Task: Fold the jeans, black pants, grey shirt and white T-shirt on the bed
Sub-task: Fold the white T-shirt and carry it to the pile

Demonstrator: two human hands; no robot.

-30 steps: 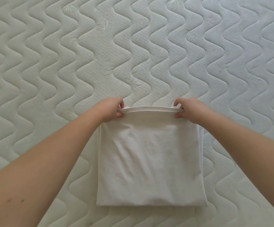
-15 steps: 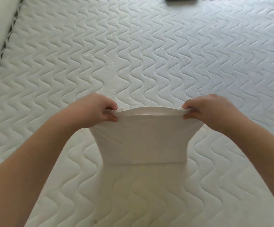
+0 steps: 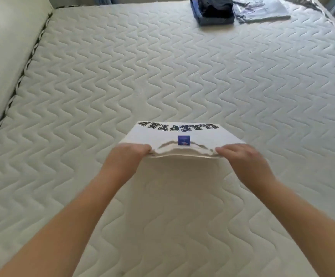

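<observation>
Both arms are reaching forward over the bed (image 3: 162,76), the left hand (image 3: 129,154) and right hand (image 3: 239,155) pinching the folded white T-shirt (image 3: 182,136) by its near corners.

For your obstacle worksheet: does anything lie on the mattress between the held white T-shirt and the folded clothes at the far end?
Nothing visible does. Both hands, left hand and right hand, hold the white T-shirt; only bare mattress lies before the jeans, black pants and grey shirt.
</observation>
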